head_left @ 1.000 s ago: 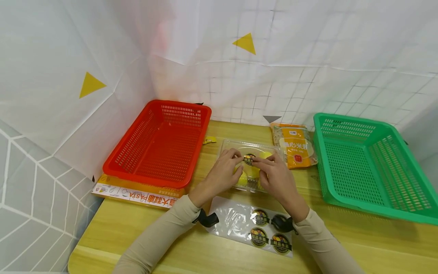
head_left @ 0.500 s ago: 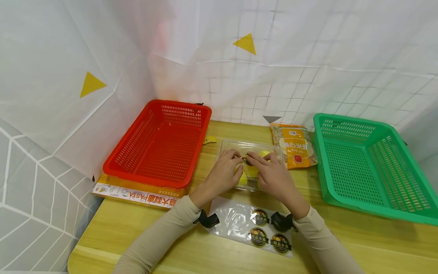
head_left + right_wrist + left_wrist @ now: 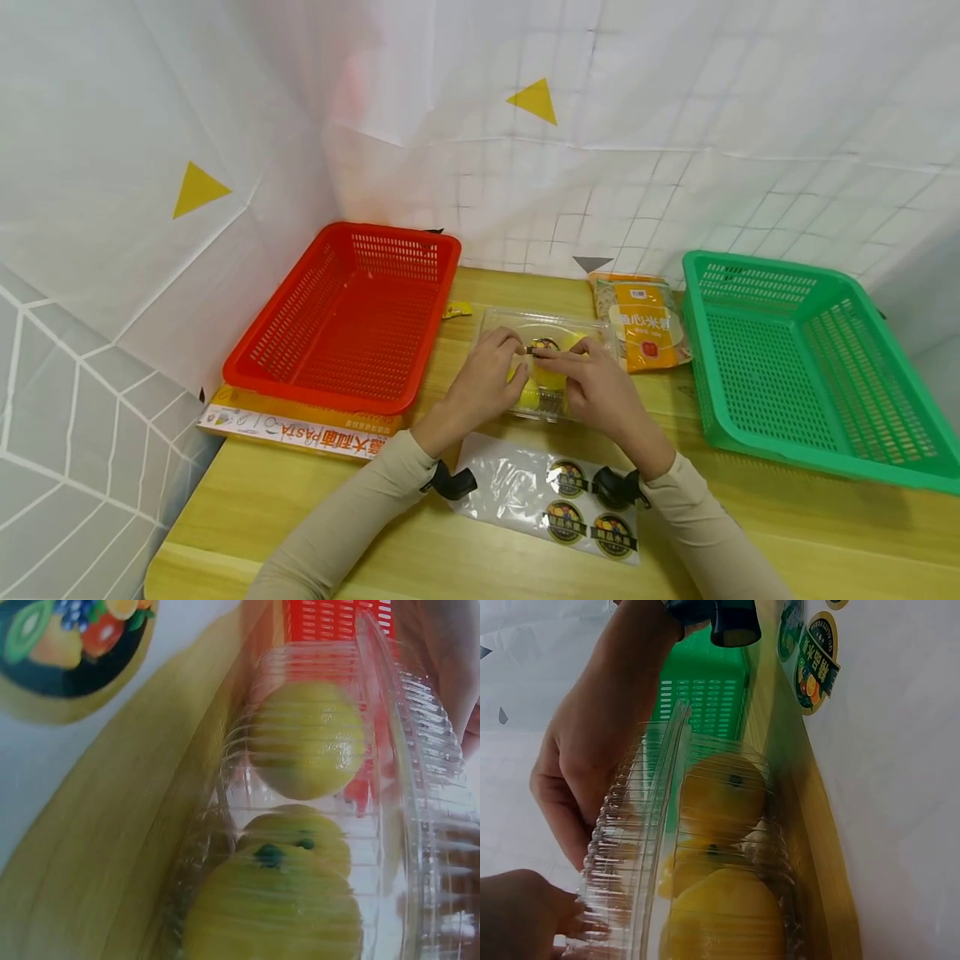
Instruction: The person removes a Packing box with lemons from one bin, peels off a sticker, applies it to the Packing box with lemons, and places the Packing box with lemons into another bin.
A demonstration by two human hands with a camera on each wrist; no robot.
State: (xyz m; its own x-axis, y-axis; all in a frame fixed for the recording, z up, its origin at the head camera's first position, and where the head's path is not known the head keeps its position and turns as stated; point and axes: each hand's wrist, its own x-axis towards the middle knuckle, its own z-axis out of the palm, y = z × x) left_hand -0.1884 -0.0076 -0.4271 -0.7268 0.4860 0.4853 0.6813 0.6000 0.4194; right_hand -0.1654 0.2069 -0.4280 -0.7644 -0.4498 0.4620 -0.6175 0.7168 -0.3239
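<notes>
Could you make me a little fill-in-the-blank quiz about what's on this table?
1. The clear plastic box under both hands holds ____ fruits.
2. The basket at the table's left is ____.
3. The sticker sheet near the wrists shows ____ round stickers.
4. The orange packet lies beside the ____ basket.

Missing words: yellow; red; three; green

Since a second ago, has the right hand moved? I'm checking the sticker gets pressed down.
Yes. The right hand slid slightly left across the clear box, away from the green basket.
</notes>
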